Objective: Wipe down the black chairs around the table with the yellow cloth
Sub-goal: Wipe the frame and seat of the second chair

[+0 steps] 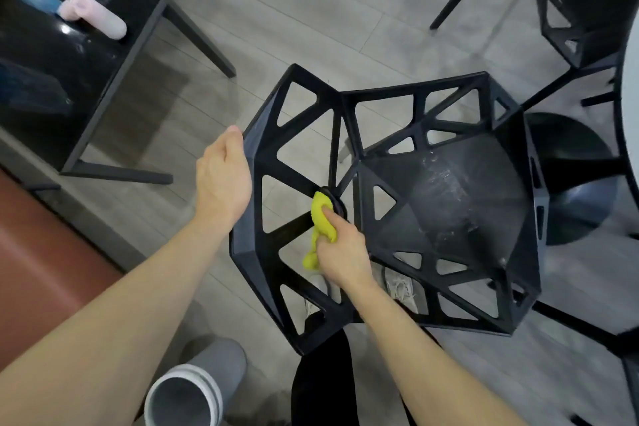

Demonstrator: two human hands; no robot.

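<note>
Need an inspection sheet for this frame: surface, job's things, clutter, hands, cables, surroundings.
Surface: grey plank floor; seat shows pale smears.
Job's things: black plastic lattice chair near the camera; crumpled yellow cloth pressed on its backrest; second black chair top right.
Clutter: grey cylindrical bin; pink-and-white bottle on black side table.
Hands: left hand grips the backrest edge; right hand grips the cloth.
Cables: nothing seen.
Surroundings: white round table edge at right; reddish-brown surface at left.
</note>
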